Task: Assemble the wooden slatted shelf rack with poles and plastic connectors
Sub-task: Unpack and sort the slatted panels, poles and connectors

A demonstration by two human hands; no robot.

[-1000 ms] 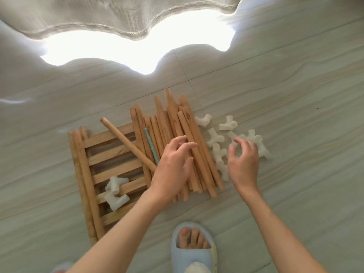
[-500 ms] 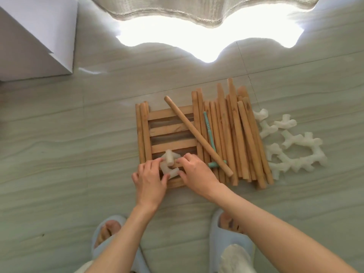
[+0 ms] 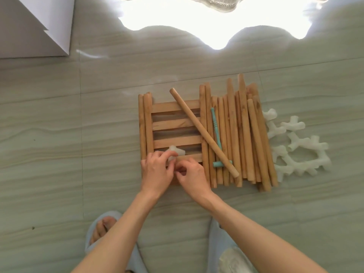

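Observation:
A wooden slatted panel lies flat on the floor. Several wooden poles lie side by side over its right part, and one loose pole lies diagonally across them. A teal tool rests among the poles. My left hand pinches a white plastic connector at the panel's near left corner. My right hand sits right beside it with curled fingers; what it holds is hidden. More white connectors lie in a heap to the right of the poles.
A white box or cabinet corner stands at the far left. Bright sunlight falls under a curtain hem at the top. My feet in pale blue slippers stand on the tiled floor just below the panel.
My view has shifted, so the parts sit further right. Both hands have closed in together on the connector at the panel's near left corner, my right hand coming further left.

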